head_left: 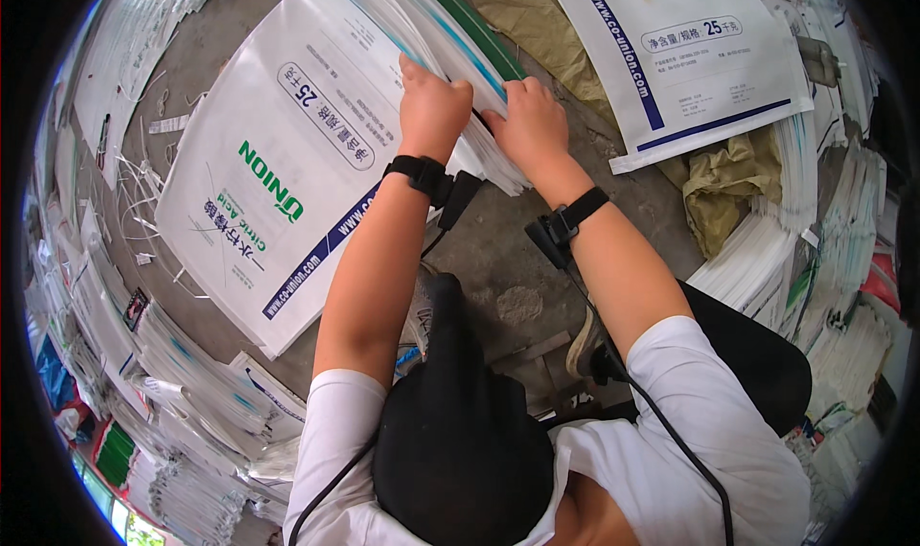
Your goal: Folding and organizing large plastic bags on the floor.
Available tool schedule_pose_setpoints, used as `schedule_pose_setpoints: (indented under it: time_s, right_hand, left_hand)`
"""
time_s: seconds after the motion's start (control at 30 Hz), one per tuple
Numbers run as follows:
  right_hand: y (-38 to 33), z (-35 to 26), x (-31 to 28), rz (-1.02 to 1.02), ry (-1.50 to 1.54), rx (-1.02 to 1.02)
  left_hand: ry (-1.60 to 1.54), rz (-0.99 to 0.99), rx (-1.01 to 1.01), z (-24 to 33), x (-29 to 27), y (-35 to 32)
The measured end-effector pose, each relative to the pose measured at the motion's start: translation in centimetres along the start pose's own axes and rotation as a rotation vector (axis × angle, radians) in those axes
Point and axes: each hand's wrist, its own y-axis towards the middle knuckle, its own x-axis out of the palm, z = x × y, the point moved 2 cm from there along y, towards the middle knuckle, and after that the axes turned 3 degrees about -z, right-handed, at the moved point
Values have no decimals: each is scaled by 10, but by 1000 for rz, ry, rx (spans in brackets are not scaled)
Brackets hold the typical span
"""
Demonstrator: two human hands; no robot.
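Observation:
A large white printed sack (316,201) lies flat at the left, on top of a pile of sacks. My left hand (433,110) is closed on the right edge of this top sack, its fingers bent over the rim. Just to the right, my right hand (533,129) grips the layered edges of the sack stack (470,53), thumb on the near side and fingers over the far side. Blue and green stripes show along those edges. How many layers each hand holds is hidden. Both wrists wear black straps with small devices and cables.
Another white sack pile (709,57) stands at the upper right, beside crumpled tan sacking (733,187). Several bundles of stacked sacks (182,383) line the left side, and more (843,354) the right. Loose white strips (144,192) lie on the grey floor (517,259). My knees are near the stack.

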Motion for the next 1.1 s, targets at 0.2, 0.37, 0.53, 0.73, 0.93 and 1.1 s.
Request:
schedule_pose_setpoints:
  time_s: [0.2,0.37,0.53,0.73,0.93,1.1]
  right_hand:
    - [2,-5,2,-13,-1,14]
    - [1,4,6,-30,-23,8]
    - [-6,4,7,65,54,-42]
    - [-11,-1,10,202,167,-251]
    - [-23,-22,5,174,8,-220]
    - [-19,-23,2,168,-54,-186]
  left_hand:
    - [4,-1,80,-17,18,-3]
    - [25,24,58,-10,32,10]
    - [-19,19,27,-12,29,13]
    - [60,-3,167,-34,48,20]
    - [-426,-63,172,-46,15,-37]
    - [-320,82,357,-107,-42,-99]
